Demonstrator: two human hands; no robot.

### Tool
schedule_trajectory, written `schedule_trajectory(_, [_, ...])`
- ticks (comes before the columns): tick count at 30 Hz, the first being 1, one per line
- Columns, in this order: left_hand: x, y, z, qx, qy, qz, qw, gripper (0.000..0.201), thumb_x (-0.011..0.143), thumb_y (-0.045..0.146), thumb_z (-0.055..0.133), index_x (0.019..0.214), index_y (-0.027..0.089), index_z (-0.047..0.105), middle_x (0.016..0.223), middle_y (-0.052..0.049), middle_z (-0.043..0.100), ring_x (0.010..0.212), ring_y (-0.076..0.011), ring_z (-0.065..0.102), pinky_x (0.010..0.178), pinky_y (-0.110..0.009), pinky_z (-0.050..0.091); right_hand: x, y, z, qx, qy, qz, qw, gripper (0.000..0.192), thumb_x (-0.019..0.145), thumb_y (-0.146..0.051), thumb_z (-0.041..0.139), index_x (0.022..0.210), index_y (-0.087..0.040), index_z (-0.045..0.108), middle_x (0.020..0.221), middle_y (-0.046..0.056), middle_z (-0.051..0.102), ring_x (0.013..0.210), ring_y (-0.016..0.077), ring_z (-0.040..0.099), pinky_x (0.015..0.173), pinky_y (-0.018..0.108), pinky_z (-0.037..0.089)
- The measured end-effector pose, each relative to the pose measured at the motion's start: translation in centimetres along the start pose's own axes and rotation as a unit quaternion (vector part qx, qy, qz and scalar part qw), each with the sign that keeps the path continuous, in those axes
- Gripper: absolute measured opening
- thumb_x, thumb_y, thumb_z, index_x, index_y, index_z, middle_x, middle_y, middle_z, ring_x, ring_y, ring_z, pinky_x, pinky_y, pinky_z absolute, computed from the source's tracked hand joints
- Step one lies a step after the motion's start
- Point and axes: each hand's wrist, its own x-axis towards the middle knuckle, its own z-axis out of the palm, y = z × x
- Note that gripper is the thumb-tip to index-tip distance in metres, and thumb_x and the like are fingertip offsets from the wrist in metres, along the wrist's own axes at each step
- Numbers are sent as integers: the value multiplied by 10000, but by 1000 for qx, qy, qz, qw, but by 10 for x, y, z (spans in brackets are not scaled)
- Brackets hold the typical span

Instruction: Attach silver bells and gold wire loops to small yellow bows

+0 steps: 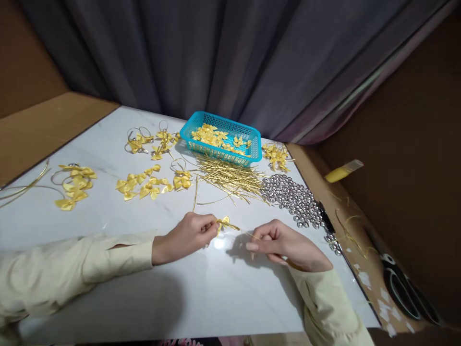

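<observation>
Low in the frame's centre, the left hand (183, 236) pinches a small yellow bow (224, 223) in closed fingers, while the right hand (279, 242) grips what seems a thin gold wire (248, 234) running from it. No readable writing shows. Open white desk (223, 293) lies below; the blue basket (221, 139), gold sticks (230, 178) and silver beads (293, 197) crowd the upper right edge.

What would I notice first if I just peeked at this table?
Probably the bright blue basket of yellow bows at the back of the white table, with gold wires fanned out before it. Silver bells heap at the right. Up front, left hand and right hand pinch one small yellow bow between them.
</observation>
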Motion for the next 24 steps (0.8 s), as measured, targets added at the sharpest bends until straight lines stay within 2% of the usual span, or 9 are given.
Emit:
schedule_trajectory(4, [1,0,0,6,0,6,1000,265,813,163,397,563,144,484,460,37,502,419,-48,419,439,-153,329,-4,0,-2,41,21,-75,996,297,804,-408,596,759,-125,672,332,-66,429,285,32,267,370,204,108])
schedule_trajectory(8, [1,2,-1,1,-4,6,1000,273,819,171,398,558,148,475,460,38,502,414,-47,415,438,-153,328,-7,4,-3,99,89,-180,975,318,815,-476,557,848,-172,645,340,-47,477,293,53,285,390,210,158])
schedule_trajectory(12, [1,2,-2,-4,-5,3,1000,266,815,166,398,561,151,475,460,40,503,414,-49,425,439,-152,339,-12,5,-4,119,175,-245,946,294,797,-521,554,925,-270,636,365,-39,492,332,86,304,427,236,217])
schedule_trajectory(14, [1,2,-2,1,-5,7,1000,265,815,173,398,564,151,479,457,39,502,413,-52,427,437,-155,339,-12,4,-5,118,217,-275,929,301,745,-545,596,880,-283,658,467,-6,547,377,99,330,437,250,233])
schedule_trajectory(17, [1,2,-2,10,-6,12,1000,269,819,183,397,564,152,478,454,39,502,414,-54,433,440,-163,336,-12,2,-7,121,249,-336,900,218,719,-503,638,770,-298,695,765,46,626,471,106,378,473,274,286])
schedule_trajectory(20, [1,2,-2,15,-6,12,1000,275,821,186,397,559,152,470,454,40,497,414,-53,427,439,-166,326,-11,1,-9,110,247,-383,883,147,752,-469,616,727,-358,708,991,20,608,613,139,458,595,328,379])
schedule_trajectory(24, [1,1,-2,17,-7,10,1000,270,820,181,398,564,150,478,454,41,498,417,-53,428,441,-164,324,-11,2,-11,101,240,-417,871,177,778,-450,576,685,-376,707,1106,-33,598,857,201,537,747,386,419])
